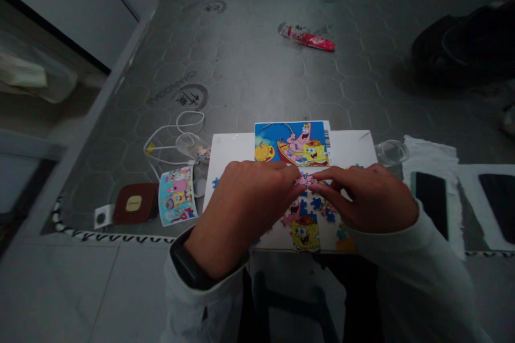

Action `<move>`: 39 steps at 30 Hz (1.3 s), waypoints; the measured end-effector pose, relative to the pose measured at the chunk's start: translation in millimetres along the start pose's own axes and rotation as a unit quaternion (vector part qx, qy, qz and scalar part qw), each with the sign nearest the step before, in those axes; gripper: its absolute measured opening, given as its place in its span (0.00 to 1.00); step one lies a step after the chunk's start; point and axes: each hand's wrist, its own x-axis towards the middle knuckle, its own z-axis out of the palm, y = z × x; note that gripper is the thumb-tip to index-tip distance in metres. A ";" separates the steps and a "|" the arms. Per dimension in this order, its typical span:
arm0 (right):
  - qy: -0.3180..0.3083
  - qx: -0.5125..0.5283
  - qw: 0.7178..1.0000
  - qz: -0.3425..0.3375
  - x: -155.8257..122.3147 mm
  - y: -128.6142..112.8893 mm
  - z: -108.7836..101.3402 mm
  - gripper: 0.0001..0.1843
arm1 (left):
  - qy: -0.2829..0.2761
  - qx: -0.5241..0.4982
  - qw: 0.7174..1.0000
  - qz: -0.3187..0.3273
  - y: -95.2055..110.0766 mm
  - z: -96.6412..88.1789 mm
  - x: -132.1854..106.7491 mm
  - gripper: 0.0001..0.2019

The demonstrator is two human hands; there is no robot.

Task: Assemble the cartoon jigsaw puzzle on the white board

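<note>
- The bare left hand (257, 187), with a black wristband (193, 270) and a pale sleeve (187, 308), reaches in over a white rectangular board (231, 144); its fingers are pinched narrow on the left side of a small pink patterned jigsaw part (306, 179).
- The bare right hand (374, 198) meets it from the other side, thumb and forefinger closed on the same part; whether this is one piece or several joined, I cannot tell.
- The part is above the middle of the board, just below a glossy blue cartoon picture card (269, 133) near the far edge.
- Nearer the person lies a joined jigsaw section with a yellow square cartoon face (304, 233), at the near edge; loose blue jigsaw pieces (316, 203) lie just beyond it.
- Left of the board, a light-blue cartoon sheet (177, 195) lies beside a rounded dark-red box (135, 203) on a grey hexagon-patterned mat (241, 75).
- Right of the board, a dark flat phone-like slab (431, 201) rests on a white cloth (430, 153).
- Well apart, beyond the board, lies a crumpled red-and-clear plastic wrapper (317, 41).
</note>
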 end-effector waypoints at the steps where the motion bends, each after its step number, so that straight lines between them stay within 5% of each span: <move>1: -0.001 -0.006 1.000 0.001 -0.2 0.1 -0.1 0.20 | 0.001 0.002 1.000 0.001 -0.1 0.0 0.1 0.09; 26: 0.054 -0.114 0.990 -0.068 4.7 -5.2 -5.7 0.26 | 0.063 0.003 0.997 0.050 -2.8 1.2 -2.4 0.04; 39: 0.053 -0.150 0.984 -0.078 5.5 -6.9 -5.9 0.26 | -0.012 0.000 1.000 0.008 -2.7 3.7 1.1 0.05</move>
